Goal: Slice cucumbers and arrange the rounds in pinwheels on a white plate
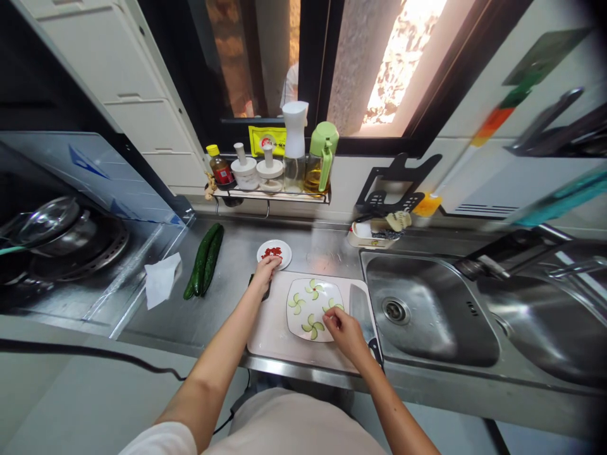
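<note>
A white plate [303, 325] on the pale cutting board [270, 344] bears several pinwheels of thin green slices; the top one has a red centre. My left hand [267, 272] reaches over the near edge of a small round dish [286, 253] of red pieces [272, 253], its fingers together at them; whether they pinch a piece is too small to tell. Over the plate's right edge, beside the right pinwheel, is my right hand [342, 327], with fingers curled together; anything between the fingertips cannot be made out. A cleaver [361, 309] lies on the board's right side.
Two cucumbers [203, 260] and a white cloth [162, 280] lie to the left. A rack [265, 194] with bottles and jars hangs behind the counter. The steel sink [427, 309] is at the right, with a small holder [374, 239] behind it. Pots stand far left.
</note>
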Motion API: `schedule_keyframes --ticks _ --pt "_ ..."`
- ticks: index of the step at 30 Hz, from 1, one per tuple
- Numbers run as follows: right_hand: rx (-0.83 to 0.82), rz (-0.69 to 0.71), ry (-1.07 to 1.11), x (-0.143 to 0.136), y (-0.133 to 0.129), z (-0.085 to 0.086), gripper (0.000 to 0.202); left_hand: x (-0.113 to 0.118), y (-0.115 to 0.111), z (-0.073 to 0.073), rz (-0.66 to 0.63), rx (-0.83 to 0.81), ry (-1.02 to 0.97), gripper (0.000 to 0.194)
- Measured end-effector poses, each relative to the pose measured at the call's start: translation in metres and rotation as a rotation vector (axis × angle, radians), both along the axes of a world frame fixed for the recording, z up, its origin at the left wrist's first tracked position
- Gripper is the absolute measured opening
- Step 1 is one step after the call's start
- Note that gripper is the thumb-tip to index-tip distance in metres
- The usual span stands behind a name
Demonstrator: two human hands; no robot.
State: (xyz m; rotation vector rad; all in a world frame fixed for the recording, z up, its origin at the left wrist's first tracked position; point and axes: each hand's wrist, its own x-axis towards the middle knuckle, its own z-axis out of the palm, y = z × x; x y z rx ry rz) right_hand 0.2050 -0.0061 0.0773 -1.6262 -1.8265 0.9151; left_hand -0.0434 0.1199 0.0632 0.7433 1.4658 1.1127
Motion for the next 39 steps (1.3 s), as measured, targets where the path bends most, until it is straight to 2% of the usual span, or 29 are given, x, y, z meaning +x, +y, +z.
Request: schedule_keyframes --ticks 4,8,14,20,27,32,36,39 --pt "0.022 0.009 0.001 -0.004 0.006 0.008 0.022 0.012 -0.017 0.021 -0.078 -0.016 -0.211 0.043" --pt "0.090 -0.001 0.012 -0.012 0.017 0.018 0.019 0.030 -0.039 0.034 -0.151 0.009 -0.302 0.041" --pt "0.245 -0.008 0.080 -0.028 0.030 0.038 0.020 0.058 -0.069 0.038 -0.235 0.041 -0.251 0.036" --pt "0.297 -0.016 0.103 -0.034 0.030 0.048 0.018 0.071 -0.085 0.043 -0.278 0.025 -0.270 0.036" --pt "0.295 0.021 0.104 -0.030 0.025 0.044 0.018 0.073 -0.095 0.041 -0.296 0.027 -0.279 0.034" --pt "0.271 0.024 0.104 -0.027 0.020 0.040 0.019 0.072 -0.100 0.038 -0.337 0.037 -0.206 0.035" --pt "0.233 0.016 0.132 -0.021 0.018 0.028 0.019 0.069 -0.103 0.033 -0.326 0.098 -0.064 0.036" --pt "0.160 0.042 0.090 -0.013 0.016 0.011 0.018 0.064 -0.108 0.023 -0.324 0.171 0.167 0.028"
